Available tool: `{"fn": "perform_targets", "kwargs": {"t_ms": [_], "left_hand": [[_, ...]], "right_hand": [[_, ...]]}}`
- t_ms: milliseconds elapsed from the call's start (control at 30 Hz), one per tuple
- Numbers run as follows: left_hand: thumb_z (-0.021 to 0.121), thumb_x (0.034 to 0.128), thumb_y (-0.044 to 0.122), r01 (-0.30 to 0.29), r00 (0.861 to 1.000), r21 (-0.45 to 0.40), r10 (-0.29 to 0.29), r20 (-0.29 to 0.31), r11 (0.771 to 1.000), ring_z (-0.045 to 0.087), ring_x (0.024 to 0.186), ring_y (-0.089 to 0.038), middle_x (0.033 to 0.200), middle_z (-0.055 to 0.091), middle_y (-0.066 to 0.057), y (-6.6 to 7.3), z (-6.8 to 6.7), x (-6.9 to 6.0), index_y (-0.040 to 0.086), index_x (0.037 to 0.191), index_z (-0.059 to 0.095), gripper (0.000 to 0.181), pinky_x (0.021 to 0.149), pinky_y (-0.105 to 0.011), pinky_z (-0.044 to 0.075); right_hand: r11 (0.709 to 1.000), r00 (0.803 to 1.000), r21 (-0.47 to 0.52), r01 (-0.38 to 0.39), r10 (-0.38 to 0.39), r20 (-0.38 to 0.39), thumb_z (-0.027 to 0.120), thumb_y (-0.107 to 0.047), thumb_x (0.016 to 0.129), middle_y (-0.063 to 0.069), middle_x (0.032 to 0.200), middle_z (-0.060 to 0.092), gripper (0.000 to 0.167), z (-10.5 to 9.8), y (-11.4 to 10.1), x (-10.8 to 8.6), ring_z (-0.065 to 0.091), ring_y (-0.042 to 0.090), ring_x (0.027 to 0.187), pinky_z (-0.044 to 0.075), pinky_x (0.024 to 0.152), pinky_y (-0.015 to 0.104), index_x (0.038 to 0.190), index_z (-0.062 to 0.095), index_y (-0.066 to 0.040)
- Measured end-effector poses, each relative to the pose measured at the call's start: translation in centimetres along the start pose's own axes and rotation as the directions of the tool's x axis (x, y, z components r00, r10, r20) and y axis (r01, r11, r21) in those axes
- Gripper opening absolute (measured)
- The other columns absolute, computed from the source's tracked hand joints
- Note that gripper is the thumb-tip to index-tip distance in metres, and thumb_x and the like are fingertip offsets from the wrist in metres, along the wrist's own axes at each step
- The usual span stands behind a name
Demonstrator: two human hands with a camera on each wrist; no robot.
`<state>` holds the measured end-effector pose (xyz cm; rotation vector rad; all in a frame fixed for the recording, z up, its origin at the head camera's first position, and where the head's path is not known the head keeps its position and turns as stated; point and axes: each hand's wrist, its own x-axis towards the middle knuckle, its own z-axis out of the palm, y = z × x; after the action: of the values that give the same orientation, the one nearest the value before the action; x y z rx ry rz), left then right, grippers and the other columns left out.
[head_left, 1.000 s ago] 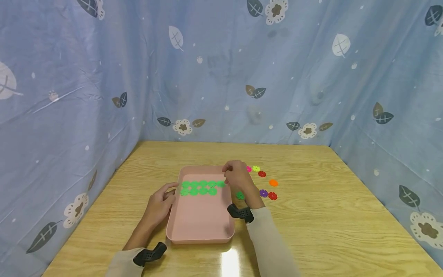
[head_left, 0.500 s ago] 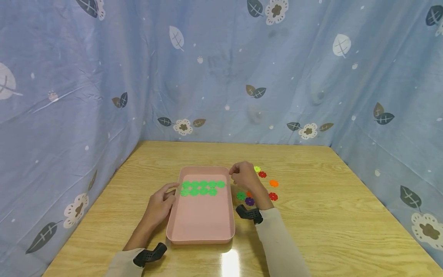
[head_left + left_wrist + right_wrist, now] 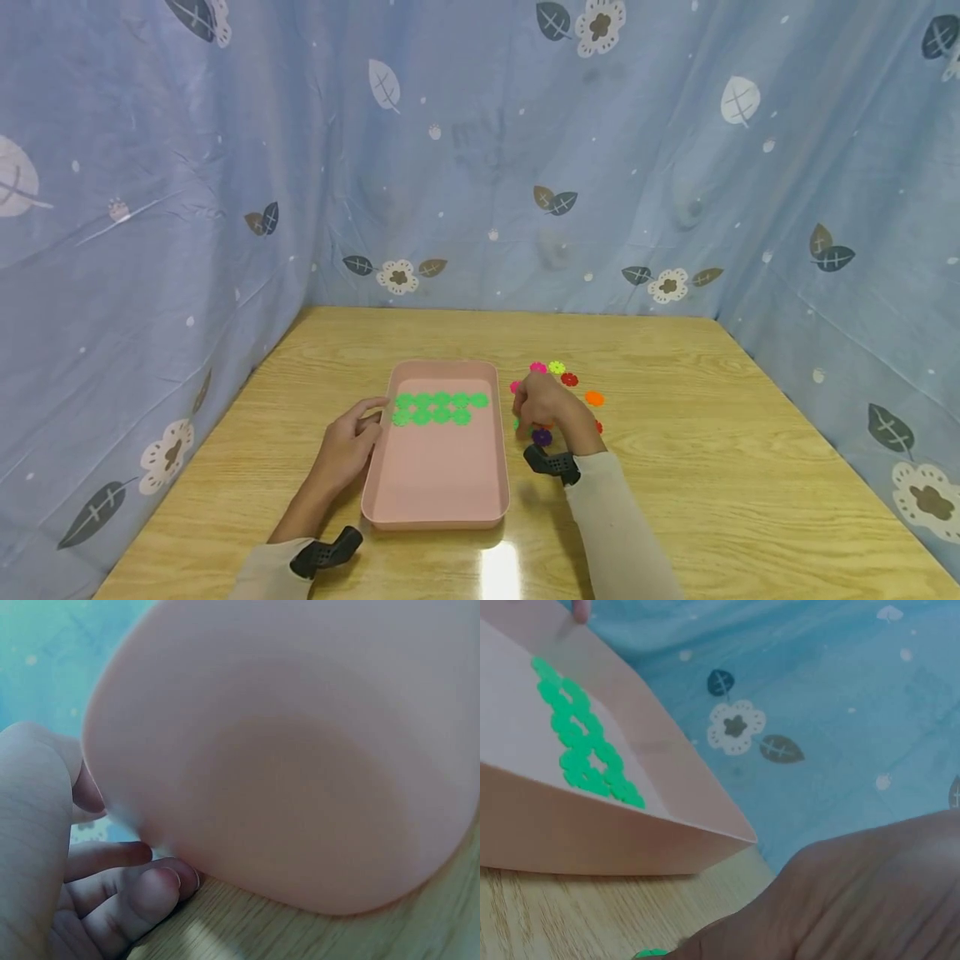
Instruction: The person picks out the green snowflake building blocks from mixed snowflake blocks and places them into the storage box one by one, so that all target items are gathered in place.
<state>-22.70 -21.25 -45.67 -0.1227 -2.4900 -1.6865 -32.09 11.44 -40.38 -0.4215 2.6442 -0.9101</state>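
Note:
A pink tray [image 3: 435, 492] holds two rows of green flower-shaped discs [image 3: 441, 408], lying flat. At its left rim rests my left hand [image 3: 349, 442], its fingertips touching the wall; the left wrist view shows loosely bent fingers [image 3: 112, 859] against the tray's outer side. My right hand [image 3: 547, 404] is over the loose discs to the right of the tray, fingers pointing down. Beside its fingertips a green flower disc [image 3: 517, 424] shows in part. Whether the fingers pinch that disc is hidden, and the right wrist view shows only the back of the hand [image 3: 855, 900].
Around the right hand lie a pink disc [image 3: 537, 367], a yellow disc [image 3: 557, 367], a red disc [image 3: 569, 379], an orange disc [image 3: 594, 398] and a purple disc [image 3: 542, 437]. A blue patterned curtain [image 3: 480, 167] surrounds the wooden table [image 3: 697, 467].
My right hand has left the tray's right rim, moving right and then down toward me over the loose discs. The purple disc shifted left earlier. My left hand stays at the rim.

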Motion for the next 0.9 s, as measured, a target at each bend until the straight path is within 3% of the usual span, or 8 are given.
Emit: {"fn": "perform_targets", "kwargs": {"t_ms": [167, 300, 400, 533, 633, 700, 900], "left_hand": [[0.047, 0.0999, 0.008, -0.005, 1.000, 0.021, 0.005, -0.004, 1.000, 0.070, 0.110, -0.034, 0.134, 0.064, -0.023, -0.2, 0.0, -0.1, 0.009, 0.143, 0.055, 0.044, 0.070, -0.028, 0.052], [0.047, 0.0994, 0.008, -0.010, 1.000, 0.014, 0.010, -0.006, 1.000, 0.069, 0.114, -0.034, 0.134, 0.063, -0.023, 0.1, 0.0, -0.2, 0.008, 0.143, 0.055, 0.045, 0.070, -0.028, 0.052], [0.047, 0.0998, 0.008, -0.009, 1.000, -0.002, 0.009, -0.001, 1.000, 0.070, 0.108, -0.031, 0.136, 0.062, -0.025, 0.1, 0.1, -0.2, 0.007, 0.145, 0.052, 0.046, 0.069, -0.027, 0.052], [0.048, 0.0997, 0.008, 0.002, 1.000, -0.012, -0.002, 0.005, 1.000, 0.070, 0.090, -0.025, 0.137, 0.061, -0.025, 0.2, 0.2, -0.1, 0.008, 0.145, 0.053, 0.046, 0.066, -0.027, 0.052], [0.047, 0.0991, 0.008, 0.009, 1.000, -0.005, -0.009, 0.000, 1.000, 0.069, 0.086, -0.026, 0.136, 0.062, -0.024, 0.2, 0.3, -0.1, 0.010, 0.144, 0.054, 0.045, 0.066, -0.027, 0.052], [0.047, 0.0987, 0.008, 0.005, 1.000, 0.007, -0.004, -0.005, 1.000, 0.071, 0.095, -0.025, 0.135, 0.063, -0.024, 0.1, 0.2, 0.0, 0.010, 0.143, 0.054, 0.045, 0.069, -0.027, 0.053], [0.046, 0.0988, 0.010, -0.002, 1.000, 0.028, 0.003, -0.004, 1.000, 0.071, 0.105, -0.028, 0.133, 0.064, -0.022, -0.1, 0.1, 0.0, 0.010, 0.144, 0.054, 0.046, 0.073, -0.029, 0.054]], "right_hand": [[0.998, 1.000, -0.060, 0.003, -0.002, 0.011, 0.087, 0.005, 0.069, 0.004, 0.064, 0.061, 0.018, 0.3, 0.1, 0.2, 0.046, 0.012, 0.050, 0.043, 0.047, 0.024, 0.076, 0.073, -0.003], [0.997, 0.999, -0.067, 0.030, -0.031, -0.017, 0.087, 0.003, 0.071, 0.003, 0.073, 0.062, 0.019, 0.1, 0.4, 0.2, 0.045, 0.013, 0.055, 0.042, 0.049, 0.025, 0.077, 0.070, -0.003], [0.998, 0.997, -0.033, 0.062, -0.064, -0.048, 0.084, 0.005, 0.073, 0.004, 0.077, 0.058, 0.020, -0.2, 0.6, 0.2, 0.043, 0.014, 0.058, 0.040, 0.051, 0.025, 0.076, 0.065, -0.003], [0.990, 0.989, 0.055, 0.127, -0.122, -0.082, 0.074, 0.010, 0.077, 0.003, 0.070, 0.051, 0.018, -0.7, 0.8, 0.1, 0.038, 0.014, 0.054, 0.037, 0.051, 0.026, 0.075, 0.062, -0.003], [0.973, 0.981, 0.142, 0.182, -0.170, -0.092, 0.071, 0.009, 0.081, 0.002, 0.065, 0.049, 0.013, -0.9, 0.5, 0.0, 0.037, 0.013, 0.049, 0.038, 0.050, 0.027, 0.080, 0.063, -0.001], [0.957, 0.975, 0.200, 0.212, -0.194, -0.107, 0.071, 0.006, 0.084, 0.002, 0.062, 0.049, 0.010, -0.9, 0.1, 0.0, 0.038, 0.012, 0.046, 0.038, 0.049, 0.026, 0.085, 0.064, 0.000], [0.883, 0.954, 0.366, 0.293, -0.243, -0.176, 0.070, 0.002, 0.090, 0.006, 0.069, 0.051, 0.004, -0.1, -1.3, 0.4, 0.045, 0.017, 0.049, 0.041, 0.050, 0.031, 0.090, 0.066, 0.000]]}}
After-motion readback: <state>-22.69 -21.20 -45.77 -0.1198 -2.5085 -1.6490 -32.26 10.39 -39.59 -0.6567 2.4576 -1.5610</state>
